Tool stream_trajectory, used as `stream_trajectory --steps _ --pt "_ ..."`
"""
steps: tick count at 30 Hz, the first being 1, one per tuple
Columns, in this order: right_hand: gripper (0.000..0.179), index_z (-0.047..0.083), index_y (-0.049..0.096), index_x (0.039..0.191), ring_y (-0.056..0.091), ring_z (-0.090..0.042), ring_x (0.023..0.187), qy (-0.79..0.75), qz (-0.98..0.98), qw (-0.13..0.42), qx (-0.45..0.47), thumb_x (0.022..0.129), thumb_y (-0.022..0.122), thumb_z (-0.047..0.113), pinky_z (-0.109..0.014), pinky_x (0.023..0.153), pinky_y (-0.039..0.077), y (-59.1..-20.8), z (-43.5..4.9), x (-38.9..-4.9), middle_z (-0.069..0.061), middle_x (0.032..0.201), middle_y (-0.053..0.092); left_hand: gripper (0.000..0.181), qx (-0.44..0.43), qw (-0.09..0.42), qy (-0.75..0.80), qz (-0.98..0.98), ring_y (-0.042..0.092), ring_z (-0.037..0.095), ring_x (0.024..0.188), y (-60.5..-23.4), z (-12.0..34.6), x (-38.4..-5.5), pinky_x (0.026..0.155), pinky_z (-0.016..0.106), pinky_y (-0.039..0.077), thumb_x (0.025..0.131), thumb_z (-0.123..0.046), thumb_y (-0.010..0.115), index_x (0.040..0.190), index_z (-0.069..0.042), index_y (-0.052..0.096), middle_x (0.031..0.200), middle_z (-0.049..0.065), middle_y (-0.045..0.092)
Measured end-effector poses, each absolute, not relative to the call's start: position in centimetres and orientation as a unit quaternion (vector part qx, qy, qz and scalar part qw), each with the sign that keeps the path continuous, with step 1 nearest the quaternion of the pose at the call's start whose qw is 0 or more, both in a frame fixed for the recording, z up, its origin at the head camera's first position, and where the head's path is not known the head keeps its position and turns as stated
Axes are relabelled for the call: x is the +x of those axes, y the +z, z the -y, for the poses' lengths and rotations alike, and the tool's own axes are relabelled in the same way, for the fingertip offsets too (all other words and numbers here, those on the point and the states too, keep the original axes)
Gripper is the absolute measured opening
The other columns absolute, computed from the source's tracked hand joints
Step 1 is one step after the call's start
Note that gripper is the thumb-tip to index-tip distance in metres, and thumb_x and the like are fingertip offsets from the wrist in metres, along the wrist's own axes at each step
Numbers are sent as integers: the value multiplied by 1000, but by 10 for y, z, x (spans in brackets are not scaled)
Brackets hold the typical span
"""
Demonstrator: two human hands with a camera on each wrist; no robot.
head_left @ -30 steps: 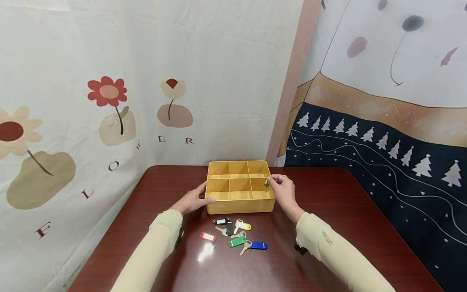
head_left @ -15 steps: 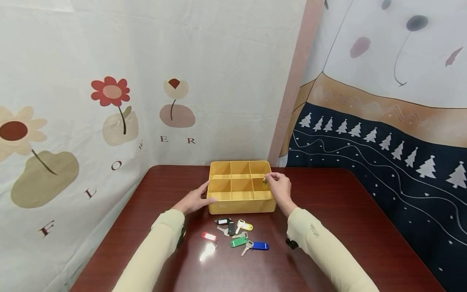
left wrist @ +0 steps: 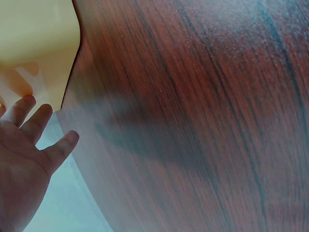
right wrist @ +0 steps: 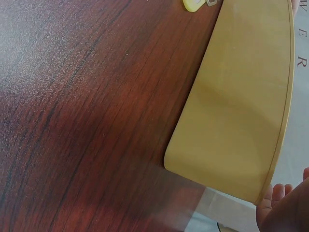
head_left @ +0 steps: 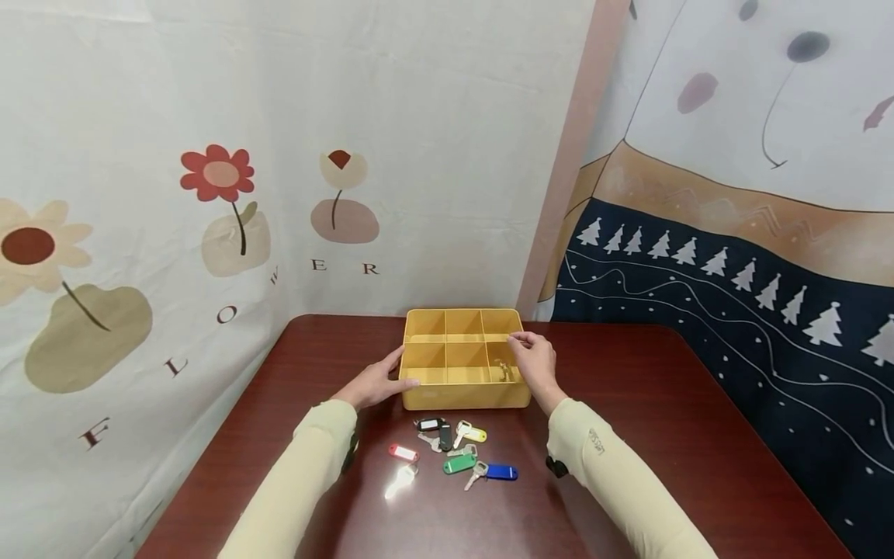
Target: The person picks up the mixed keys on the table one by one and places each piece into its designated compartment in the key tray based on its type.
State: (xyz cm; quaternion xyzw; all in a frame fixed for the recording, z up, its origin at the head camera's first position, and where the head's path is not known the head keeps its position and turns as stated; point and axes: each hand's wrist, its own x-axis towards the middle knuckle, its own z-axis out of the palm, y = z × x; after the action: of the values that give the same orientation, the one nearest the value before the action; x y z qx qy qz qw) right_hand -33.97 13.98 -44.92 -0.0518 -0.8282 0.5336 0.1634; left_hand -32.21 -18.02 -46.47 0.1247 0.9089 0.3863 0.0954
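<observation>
A yellow six-compartment box (head_left: 466, 397) stands towards the back of the table. My left hand (head_left: 375, 383) rests against its left side, thumb on the front corner; in the left wrist view the fingers (left wrist: 62, 147) are fairly straight and spread. My right hand (head_left: 536, 363) hovers at the right rim, thumb and fingertips close together over the front right compartment. Just below them, in that compartment, is a small blurred brass-coloured key (head_left: 504, 370), apart from the fingers. The right wrist view shows the box's outer wall (right wrist: 231, 96), with the right hand (right wrist: 285, 208) largely cut off.
Before the box lie tagged keys: black tags (head_left: 445, 436), a yellow tag (head_left: 476, 435), a red tag (head_left: 403, 452), a green tag (head_left: 459, 464) and a blue tag (head_left: 501, 472). The dark red wooden table (head_left: 615, 466) meets a printed cloth (head_left: 447, 155) behind.
The brass-coloured key has left my right fingers and dropped into the front right compartment. My right hand has shifted slightly left over the box. My left hand stays against the box.
</observation>
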Motion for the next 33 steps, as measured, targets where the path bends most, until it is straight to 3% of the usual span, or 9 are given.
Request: stream_trajectory --steps 13,33 --pt "26 7 76 108 63 -26 104 546 824 145 -45 93 68 27 -41 89 50 -447 -140 -335 -12 118 66 95 134 85 389 -907 33 40 141 -466 180 -323 112 54 29 90 -45 72 159 -8 18 152 27 36" --pt "24 6 76 107 64 -23 99 583 802 130 -20 92 71 24 -39 88 51 -445 -134 -319 -10 115 69 97 130 85 392 -907 33 38 142 -465 179 -321 113 52 29 89 -46 72 159 -8 18 152 27 36"
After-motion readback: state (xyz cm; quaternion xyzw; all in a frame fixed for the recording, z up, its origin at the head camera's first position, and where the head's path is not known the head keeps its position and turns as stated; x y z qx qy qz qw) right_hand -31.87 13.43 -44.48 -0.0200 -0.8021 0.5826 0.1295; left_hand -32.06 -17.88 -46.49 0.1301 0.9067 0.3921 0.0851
